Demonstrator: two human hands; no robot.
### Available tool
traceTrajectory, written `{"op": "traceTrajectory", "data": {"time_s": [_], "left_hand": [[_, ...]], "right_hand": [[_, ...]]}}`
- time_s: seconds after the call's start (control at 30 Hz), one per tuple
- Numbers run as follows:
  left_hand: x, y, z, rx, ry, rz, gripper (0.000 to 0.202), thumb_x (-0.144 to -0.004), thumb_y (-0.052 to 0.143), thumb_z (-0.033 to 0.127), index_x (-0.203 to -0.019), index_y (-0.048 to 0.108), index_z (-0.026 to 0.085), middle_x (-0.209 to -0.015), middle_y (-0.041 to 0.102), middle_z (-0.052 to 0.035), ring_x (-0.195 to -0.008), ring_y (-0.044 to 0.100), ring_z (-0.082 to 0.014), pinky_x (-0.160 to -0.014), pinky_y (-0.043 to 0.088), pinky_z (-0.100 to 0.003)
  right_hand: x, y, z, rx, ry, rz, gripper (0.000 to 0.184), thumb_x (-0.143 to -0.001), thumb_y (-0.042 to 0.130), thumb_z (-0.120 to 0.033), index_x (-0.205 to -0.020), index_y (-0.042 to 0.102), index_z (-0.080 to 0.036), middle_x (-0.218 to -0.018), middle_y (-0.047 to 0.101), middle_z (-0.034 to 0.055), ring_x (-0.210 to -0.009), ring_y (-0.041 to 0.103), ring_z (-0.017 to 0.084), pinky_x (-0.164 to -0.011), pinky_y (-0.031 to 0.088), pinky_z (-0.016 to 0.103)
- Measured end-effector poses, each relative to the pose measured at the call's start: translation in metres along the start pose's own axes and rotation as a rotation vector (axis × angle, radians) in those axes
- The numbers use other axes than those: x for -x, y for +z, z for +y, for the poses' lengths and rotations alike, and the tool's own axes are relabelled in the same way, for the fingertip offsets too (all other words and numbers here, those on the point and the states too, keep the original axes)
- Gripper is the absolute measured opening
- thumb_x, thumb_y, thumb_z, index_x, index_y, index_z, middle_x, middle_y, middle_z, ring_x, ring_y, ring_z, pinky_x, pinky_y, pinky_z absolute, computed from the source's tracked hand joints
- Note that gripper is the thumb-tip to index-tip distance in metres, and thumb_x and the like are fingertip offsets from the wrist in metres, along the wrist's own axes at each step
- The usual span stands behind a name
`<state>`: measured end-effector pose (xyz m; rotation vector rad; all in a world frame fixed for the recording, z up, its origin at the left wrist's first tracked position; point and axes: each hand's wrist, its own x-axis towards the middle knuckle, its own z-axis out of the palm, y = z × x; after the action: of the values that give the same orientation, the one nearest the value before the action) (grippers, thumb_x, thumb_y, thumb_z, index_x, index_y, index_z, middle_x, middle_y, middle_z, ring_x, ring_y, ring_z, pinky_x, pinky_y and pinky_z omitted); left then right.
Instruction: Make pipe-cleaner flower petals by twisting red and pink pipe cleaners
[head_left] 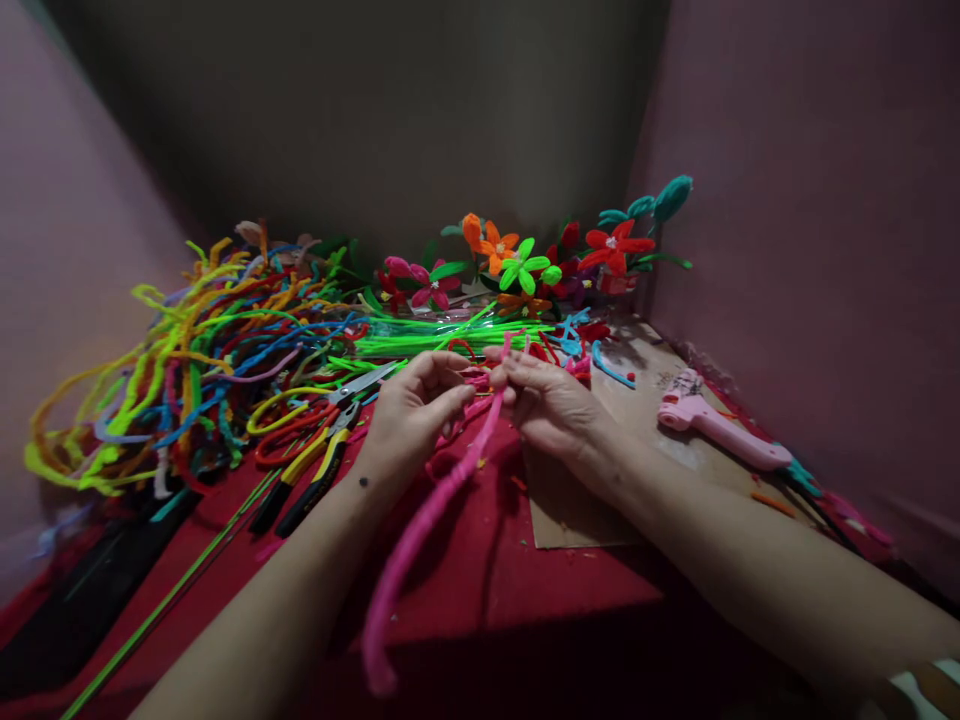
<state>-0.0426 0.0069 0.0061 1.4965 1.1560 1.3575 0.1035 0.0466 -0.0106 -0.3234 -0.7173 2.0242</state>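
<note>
Over the red-covered table, a fuzzy pink pipe cleaner runs between my hands, its long end curving down toward me. My right hand pinches it near the top between thumb and fingers. The fingers of my left hand are curled closed at a pink strand just left of that pinch; the exact grip is partly hidden. More pink pieces lie below and behind the hands. Left of my left wrist are yellow-and-black pliers and scissors with their blades pointing toward the hand.
A heap of multicoloured pipe cleaners fills the left. Green stems lie behind my hands, with pipe-cleaner flowers along the back. At right, a pink glue gun rests on cardboard. Walls enclose the table.
</note>
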Motion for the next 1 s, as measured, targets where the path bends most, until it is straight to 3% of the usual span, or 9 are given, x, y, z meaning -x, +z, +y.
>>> {"op": "traceTrajectory", "data": {"time_s": [0.13, 0.27, 0.37, 0.47, 0.57, 0.67, 0.73, 0.87, 1.0], "left_hand": [[0.006, 0.004, -0.001, -0.236, 0.325, -0.169, 0.049, -0.064, 0.072, 0.018, -0.110, 0.057, 0.028, -0.113, 0.058, -0.0054, -0.102, 0.054, -0.0196, -0.084, 0.044, -0.031], [0.013, 0.009, 0.006, -0.271, 0.431, -0.119, 0.029, -0.076, 0.061, 0.021, -0.104, 0.061, 0.028, -0.116, 0.056, -0.0057, -0.115, 0.044, -0.0216, -0.100, 0.034, -0.037], [0.013, 0.008, 0.011, -0.136, 0.376, 0.013, 0.015, -0.084, 0.049, 0.022, -0.086, 0.063, 0.024, -0.105, 0.058, -0.0046, -0.111, 0.048, -0.0205, -0.100, 0.034, -0.037], [0.011, 0.006, 0.012, -0.047, 0.280, 0.076, 0.014, -0.083, 0.050, 0.019, -0.091, 0.061, 0.024, -0.106, 0.059, -0.0033, -0.108, 0.052, -0.0185, -0.098, 0.036, -0.034], [0.013, 0.007, 0.011, -0.036, 0.209, 0.017, 0.028, -0.078, 0.058, 0.017, -0.104, 0.060, 0.026, -0.115, 0.058, -0.0035, -0.108, 0.053, -0.0179, -0.096, 0.038, -0.032], [0.014, 0.010, 0.012, 0.021, 0.237, -0.022, 0.012, -0.078, 0.060, 0.020, -0.088, 0.066, 0.020, -0.112, 0.061, -0.0056, -0.109, 0.053, -0.0197, -0.100, 0.036, -0.034], [0.010, 0.010, 0.013, 0.221, 0.210, 0.008, 0.019, -0.084, 0.051, 0.025, -0.076, 0.066, 0.016, -0.098, 0.065, -0.0075, -0.102, 0.057, -0.0191, -0.098, 0.037, -0.035], [-0.008, -0.002, 0.012, 0.812, -0.084, 0.243, 0.032, -0.092, 0.033, 0.021, -0.073, 0.059, 0.013, -0.060, 0.058, -0.0006, -0.061, 0.059, -0.0089, -0.081, 0.050, -0.031], [-0.019, -0.018, 0.010, 0.936, -0.236, 0.356, 0.028, -0.091, 0.030, 0.011, -0.075, 0.053, 0.009, -0.044, 0.035, 0.0069, -0.037, 0.038, -0.0033, -0.048, 0.045, -0.016]], "right_hand": [[-0.007, -0.005, -0.012, -0.088, -0.137, 0.201, 0.012, -0.079, 0.051, -0.006, -0.073, 0.057, -0.015, -0.064, 0.063, 0.0004, -0.054, 0.055, 0.007, -0.056, 0.046, 0.017], [-0.010, -0.008, -0.013, -0.118, -0.172, 0.266, 0.013, -0.079, 0.052, -0.006, -0.070, 0.055, -0.015, -0.063, 0.063, 0.0002, -0.054, 0.056, 0.007, -0.056, 0.047, 0.019], [-0.010, -0.008, -0.011, -0.103, -0.172, 0.271, 0.012, -0.078, 0.054, -0.007, -0.070, 0.054, -0.016, -0.061, 0.061, -0.0001, -0.054, 0.056, 0.008, -0.055, 0.047, 0.020], [-0.010, -0.007, -0.010, -0.093, -0.188, 0.281, 0.011, -0.077, 0.055, -0.008, -0.070, 0.054, -0.016, -0.062, 0.062, 0.0000, -0.054, 0.057, 0.008, -0.055, 0.048, 0.020], [-0.011, -0.008, -0.008, -0.059, -0.191, 0.296, 0.010, -0.076, 0.056, -0.008, -0.071, 0.053, -0.016, -0.063, 0.063, 0.0000, -0.055, 0.057, 0.008, -0.056, 0.050, 0.021], [-0.013, -0.011, -0.007, -0.042, -0.195, 0.320, 0.010, -0.075, 0.057, -0.007, -0.070, 0.053, -0.016, -0.061, 0.062, 0.0004, -0.054, 0.057, 0.009, -0.056, 0.049, 0.022], [-0.013, -0.011, -0.009, -0.067, -0.196, 0.327, 0.011, -0.077, 0.056, -0.008, -0.069, 0.054, -0.015, -0.060, 0.062, 0.0006, -0.054, 0.058, 0.009, -0.057, 0.049, 0.022], [-0.008, -0.003, -0.024, -0.211, -0.163, 0.229, 0.013, -0.081, 0.056, -0.013, -0.068, 0.053, -0.017, -0.056, 0.059, -0.0019, -0.057, 0.057, 0.010, -0.063, 0.049, 0.027], [0.002, 0.010, -0.037, -0.246, -0.197, 0.044, 0.018, -0.086, 0.051, -0.019, -0.069, 0.053, -0.018, -0.044, 0.038, -0.0076, -0.042, 0.039, 0.006, -0.051, 0.041, 0.020]]}}
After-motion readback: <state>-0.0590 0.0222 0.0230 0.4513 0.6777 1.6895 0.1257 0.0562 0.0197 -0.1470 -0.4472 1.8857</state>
